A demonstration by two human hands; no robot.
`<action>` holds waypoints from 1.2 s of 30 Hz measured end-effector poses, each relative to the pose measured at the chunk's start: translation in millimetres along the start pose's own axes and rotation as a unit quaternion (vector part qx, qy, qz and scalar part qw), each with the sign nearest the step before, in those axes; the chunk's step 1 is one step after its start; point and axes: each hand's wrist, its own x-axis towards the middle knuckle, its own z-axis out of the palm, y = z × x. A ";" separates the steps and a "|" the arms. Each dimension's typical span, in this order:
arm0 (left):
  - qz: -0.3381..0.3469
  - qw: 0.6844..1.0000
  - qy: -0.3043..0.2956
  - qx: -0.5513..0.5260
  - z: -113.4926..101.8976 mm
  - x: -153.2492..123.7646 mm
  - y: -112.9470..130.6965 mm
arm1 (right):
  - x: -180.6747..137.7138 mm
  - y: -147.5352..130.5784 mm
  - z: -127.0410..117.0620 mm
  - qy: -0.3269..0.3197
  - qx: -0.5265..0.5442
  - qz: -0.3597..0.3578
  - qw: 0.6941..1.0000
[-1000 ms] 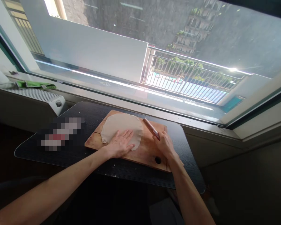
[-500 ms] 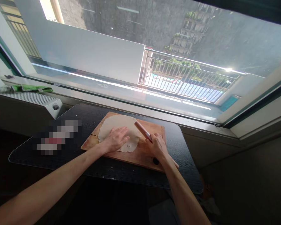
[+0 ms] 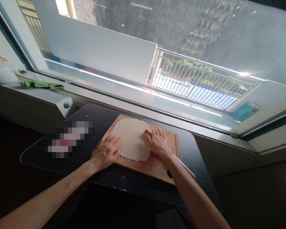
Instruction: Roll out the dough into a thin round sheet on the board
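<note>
A thin round sheet of pale dough [image 3: 133, 140] lies on a wooden cutting board [image 3: 154, 167] on a black ribbed tabletop [image 3: 97, 116]. My left hand [image 3: 106, 150] lies flat with fingers spread, on the board's left edge and the dough's rim. My right hand [image 3: 158, 142] rests with fingers stretched over a reddish rolling pin [image 3: 148, 131] at the dough's right edge. Most of the pin is hidden under the palm and forearm; a pale end [image 3: 187, 169] shows beside my wrist.
A blurred-out object [image 3: 66, 138] sits on the tabletop left of the board. Behind it are a white radiator [image 3: 38, 93], a green cloth [image 3: 44, 84] and a white container [image 3: 1, 72] on the sill. A large window [image 3: 157, 47] runs along the far edge.
My left hand slid from the dough's middle to its left edge. My right hand moved the pin left onto the dough's right edge and now lies flat over it.
</note>
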 end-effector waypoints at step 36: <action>0.006 0.999 -0.032 0.036 -4.8 1.0 3.1 | -44.8 -5.9 0.0 -0.038 -0.028 -0.005 0.999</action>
